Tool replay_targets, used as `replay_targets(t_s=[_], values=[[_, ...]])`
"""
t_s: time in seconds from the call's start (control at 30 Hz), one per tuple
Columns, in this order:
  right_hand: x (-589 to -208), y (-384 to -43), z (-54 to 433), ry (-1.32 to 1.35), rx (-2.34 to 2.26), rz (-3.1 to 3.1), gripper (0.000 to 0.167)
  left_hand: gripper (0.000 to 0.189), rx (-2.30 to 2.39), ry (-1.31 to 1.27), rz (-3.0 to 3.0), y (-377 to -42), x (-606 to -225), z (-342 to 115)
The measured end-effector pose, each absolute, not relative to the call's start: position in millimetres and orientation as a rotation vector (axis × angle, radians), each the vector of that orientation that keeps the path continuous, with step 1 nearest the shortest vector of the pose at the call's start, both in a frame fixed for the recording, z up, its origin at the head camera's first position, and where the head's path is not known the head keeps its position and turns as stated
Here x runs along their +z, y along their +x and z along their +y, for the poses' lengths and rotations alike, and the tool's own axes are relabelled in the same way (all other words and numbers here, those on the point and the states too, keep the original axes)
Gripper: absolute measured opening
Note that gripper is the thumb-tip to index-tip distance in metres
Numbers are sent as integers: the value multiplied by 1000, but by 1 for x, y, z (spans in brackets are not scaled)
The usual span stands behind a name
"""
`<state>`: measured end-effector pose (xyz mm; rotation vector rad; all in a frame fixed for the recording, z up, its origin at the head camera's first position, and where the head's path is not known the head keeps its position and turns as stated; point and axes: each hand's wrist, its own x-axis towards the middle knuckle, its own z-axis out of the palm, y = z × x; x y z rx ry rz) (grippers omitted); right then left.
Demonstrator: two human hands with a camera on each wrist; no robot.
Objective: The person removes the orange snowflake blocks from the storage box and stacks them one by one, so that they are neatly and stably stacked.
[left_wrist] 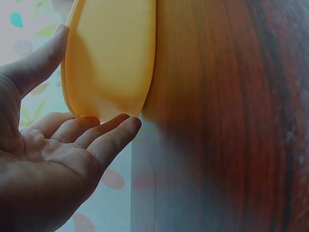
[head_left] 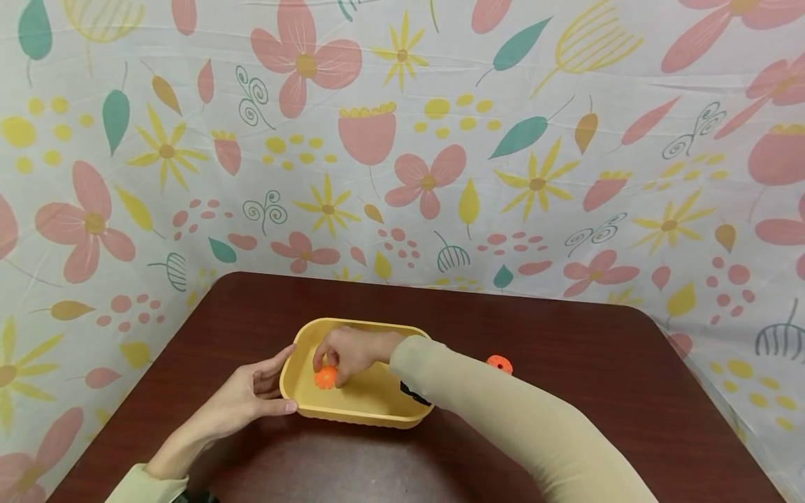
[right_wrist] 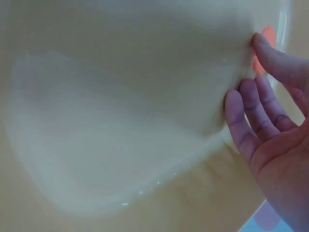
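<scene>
A yellow rectangular plastic basin [head_left: 352, 419] stands on the table. My left hand [head_left: 242, 398] touches its left end from outside, thumb at the near corner and a finger at the rim. In the left wrist view, the fingers of the left hand [left_wrist: 72, 140] lie nearly straight with tips against the basin wall [left_wrist: 111, 58]. Inside the basin, my right hand [head_left: 355, 353] pinches a small orange piece [head_left: 325, 378] with a scalloped, flower-like edge, low near the floor. The right wrist view shows this orange piece [right_wrist: 269, 36] partly hidden behind the thumb of the right hand [right_wrist: 275, 125].
An orange-red round piece [head_left: 499, 364] with a dark hole lies on the table beyond the right forearm, partly covered by the sleeve. The dark brown wooden table [head_left: 566, 335] has rounded far corners. A flower-printed cloth [head_left: 402, 140] hangs behind it.
</scene>
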<state>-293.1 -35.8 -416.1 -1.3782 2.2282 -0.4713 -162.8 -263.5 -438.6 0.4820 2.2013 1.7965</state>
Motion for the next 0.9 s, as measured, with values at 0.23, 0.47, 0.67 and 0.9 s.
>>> replay_targets(t_s=[0.23,0.47,0.67,0.9], values=[[-414,-290,-36,-1414,-368,2277,33,96,1776,479,2226,-162,-439,-263],[-412,-289,-37,-1450,-373,2255,36,97,1785,469,2222,-162,-439,-264],[-411,-291,-35,-1435,-438,2229,34,97,1791,465,2220,-162,-441,-265],[-413,-295,-34,-1385,-478,2218,34,97,1801,477,2209,-162,-441,-265]])
